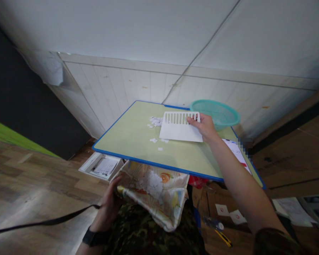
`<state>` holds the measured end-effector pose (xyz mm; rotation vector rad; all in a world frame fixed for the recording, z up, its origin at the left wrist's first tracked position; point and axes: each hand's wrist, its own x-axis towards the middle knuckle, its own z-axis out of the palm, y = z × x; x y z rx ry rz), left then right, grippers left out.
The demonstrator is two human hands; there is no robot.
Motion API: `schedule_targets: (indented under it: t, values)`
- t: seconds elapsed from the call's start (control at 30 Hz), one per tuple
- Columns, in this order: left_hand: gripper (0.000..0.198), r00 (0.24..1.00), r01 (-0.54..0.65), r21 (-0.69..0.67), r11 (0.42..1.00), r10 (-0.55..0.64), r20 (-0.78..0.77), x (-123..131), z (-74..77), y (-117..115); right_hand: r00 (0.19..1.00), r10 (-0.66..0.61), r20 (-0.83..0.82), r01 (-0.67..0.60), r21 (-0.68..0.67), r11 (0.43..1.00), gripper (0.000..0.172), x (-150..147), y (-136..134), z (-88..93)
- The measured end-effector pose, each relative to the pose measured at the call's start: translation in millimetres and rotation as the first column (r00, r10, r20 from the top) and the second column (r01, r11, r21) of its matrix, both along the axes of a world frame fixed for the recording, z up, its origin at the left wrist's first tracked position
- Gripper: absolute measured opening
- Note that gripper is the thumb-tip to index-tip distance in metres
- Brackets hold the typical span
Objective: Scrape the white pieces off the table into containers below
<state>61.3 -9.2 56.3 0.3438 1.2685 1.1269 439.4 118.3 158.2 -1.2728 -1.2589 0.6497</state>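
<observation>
My right hand (206, 127) grips a flat white slotted plastic panel (179, 132) by its right end, thumb across the slots. The panel is over the pale yellow table top (130, 138). Small white paper scraps (156, 121) lie in a loose pile at its left edge, with a few strays nearer me. Down at the table's front edge, my left hand (111, 200) is closed on the left rim of a soft, fruit-printed cloth container (172, 209). More white scraps (151, 184) lie inside it. Part of the left fingers is hidden by the cloth.
A turquoise plastic basin (220, 113) stands at the table's back right corner. Papers (235, 152) lie at the right edge. Below left is a white open box (102, 166) with cards. A yellow cutter (223, 238) lies low on the right. A wall rises behind.
</observation>
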Motion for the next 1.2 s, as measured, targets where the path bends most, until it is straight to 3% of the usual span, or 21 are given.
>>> schedule_targets:
  t: [0.2, 0.43, 0.6, 0.87, 1.07, 1.2]
  values:
    - [0.029, 1.000, 0.013, -0.008, 1.000, -0.013, -0.008, 1, 2.0, 1, 0.994, 0.049, 0.100, -0.048, -0.021, 0.999, 0.043, -13, 0, -5.7]
    - [0.022, 1.000, 0.003, -0.013, 1.000, -0.003, 0.021, 1, 4.1, 1, 0.997, 0.075, 0.032, -0.073, -0.048, 0.996, 0.044, -12, -5, 1.0]
    - [0.021, 1.000, 0.004, -0.017, 1.000, -0.004, 0.021, 1, 3.4, 2, 0.984, 0.179, -0.023, -0.181, -0.114, 0.977, 0.044, -16, -7, -0.4]
    - [0.023, 0.998, 0.032, 0.006, 0.999, -0.032, 0.050, -1, 0.2, 1, 0.985, 0.170, -0.021, -0.171, -0.099, 0.980, 0.046, -14, -6, -1.1]
    - [0.023, 0.999, 0.013, -0.006, 1.000, -0.013, 0.053, 0, 3.2, 1, 0.998, 0.052, 0.043, -0.051, -0.011, 0.999, 0.043, -19, -1, -6.9]
    - [0.020, 0.998, 0.013, -0.015, 1.000, -0.012, 0.061, 0, 2.6, 2, 0.992, 0.122, 0.030, -0.120, -0.065, 0.991, 0.044, -21, -1, -10.1]
